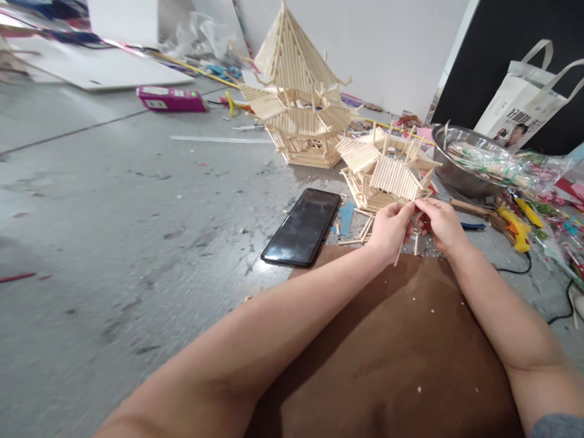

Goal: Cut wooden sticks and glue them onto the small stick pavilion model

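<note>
My left hand [391, 230] and my right hand [441, 226] meet fingertip to fingertip at the near edge of a small, part-built stick pavilion [396, 177]. Both are closed in a pinch. A thin wooden stick [398, 255] juts down from under my left fingers. What sits between my right fingertips is too small or too covered to make out. The pavilion has slatted roof panels and several upright sticks. Behind it stands a taller stick pagoda [298, 121] with a pointed roof. Short loose sticks [365, 230] lie beside my left hand.
A black phone [301, 228] lies left of my hands, near a blue scrap [345, 218]. To the right are a metal bowl [456, 176] of bagged sticks, a yellow glue gun [515, 226] with a cord, and a white tote bag [517, 103]. A purple power strip [171, 99] lies farther back.
</note>
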Available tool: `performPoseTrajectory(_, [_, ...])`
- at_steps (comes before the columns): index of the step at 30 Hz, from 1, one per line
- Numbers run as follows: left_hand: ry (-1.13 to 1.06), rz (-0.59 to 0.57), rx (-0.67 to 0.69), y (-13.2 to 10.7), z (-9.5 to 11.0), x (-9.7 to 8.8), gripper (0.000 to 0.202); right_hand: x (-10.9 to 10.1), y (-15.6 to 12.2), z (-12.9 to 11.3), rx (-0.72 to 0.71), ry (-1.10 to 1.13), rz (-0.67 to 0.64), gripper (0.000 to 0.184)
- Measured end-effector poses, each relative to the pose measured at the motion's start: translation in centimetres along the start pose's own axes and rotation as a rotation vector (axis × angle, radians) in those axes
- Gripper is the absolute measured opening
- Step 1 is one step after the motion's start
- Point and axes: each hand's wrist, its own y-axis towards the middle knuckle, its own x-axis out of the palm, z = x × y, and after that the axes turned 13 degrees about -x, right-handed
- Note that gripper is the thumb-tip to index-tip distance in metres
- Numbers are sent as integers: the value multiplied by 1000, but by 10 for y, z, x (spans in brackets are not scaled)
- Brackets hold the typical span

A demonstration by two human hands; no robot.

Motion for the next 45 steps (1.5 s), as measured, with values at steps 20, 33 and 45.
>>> performPoseTrajectory(20, [23,17,71,-3,-4,1,26,-54,5,-19,-267,-1122,-103,28])
performPoseTrajectory(33, [207,-44,208,-19,-15,7,26,-74,-34,14,105,-1546,-388,39])
performPoseTrajectory(45, [374,-41,346,-16,0,8,28,-115,-37,-24,-127,-843,146,38])
